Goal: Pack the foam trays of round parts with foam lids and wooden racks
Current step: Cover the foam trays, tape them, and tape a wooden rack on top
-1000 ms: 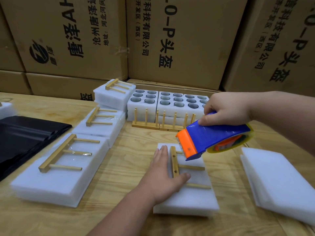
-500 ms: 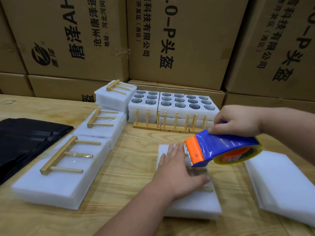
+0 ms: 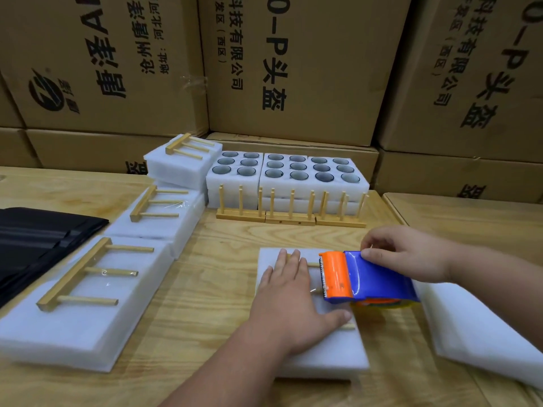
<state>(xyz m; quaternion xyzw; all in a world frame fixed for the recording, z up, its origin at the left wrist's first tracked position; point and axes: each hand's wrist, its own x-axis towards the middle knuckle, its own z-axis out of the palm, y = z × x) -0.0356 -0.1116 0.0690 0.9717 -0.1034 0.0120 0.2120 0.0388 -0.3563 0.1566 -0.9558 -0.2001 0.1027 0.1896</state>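
Left hand (image 3: 289, 306) lies flat, fingers straight, pressing on wooden rack (image 3: 346, 326) atop foam pack (image 3: 329, 356) at table center. Right hand (image 3: 402, 254) grips blue/orange tape dispenser (image 3: 364, 279), orange blade end down on the pack just beside L fingers. Three taped packs w/ racks at left (image 3: 88, 318), open trays of round parts (image 3: 286, 171) at back, foam lids (image 3: 482, 327) at right.
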